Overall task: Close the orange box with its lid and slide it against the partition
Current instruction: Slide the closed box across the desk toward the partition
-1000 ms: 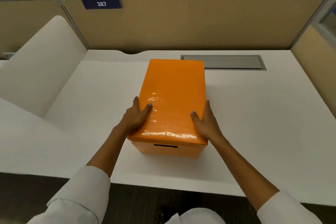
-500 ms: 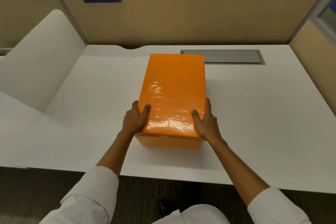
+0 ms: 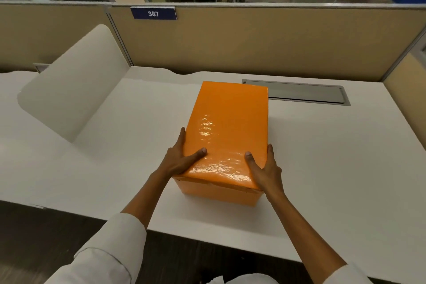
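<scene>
- Orange box (image 3: 219, 193): we find it standing on the white desk (image 3: 334, 168), long axis pointing away from us toward the back partition (image 3: 253, 41). Its far end sits near the partition, a strip of bare desk showing between them; not yet touching, as far as we can tell.
- Lid (image 3: 228, 131): glossy orange, seated over the box on all the edges we can see. A thin seam shows along the near face; we judge the closing step done.
- Left hand (image 3: 182, 159): we have it clasped on the near left corner, thumb flat on the lid top, fingers stretched along the left side.
- Right hand (image 3: 265, 168): we have it clasped on the near right corner, thumb on the lid top, fingers along the right side. Both hands are partly spread, pressing the box between them.
- Grey cable tray cover (image 3: 297, 93): set flush in the desk, just right of the box's far end.
- Number plate "387" (image 3: 153, 13): fixed on the partition, up and to the left.
- White side divider (image 3: 69, 94): stands well to the left, apart from the box.
- Step in hand: the slide toward the partition, by our judgement.
- Next move: we need an even forward push from both hands, keeping the box square, until its far end meets the partition.
</scene>
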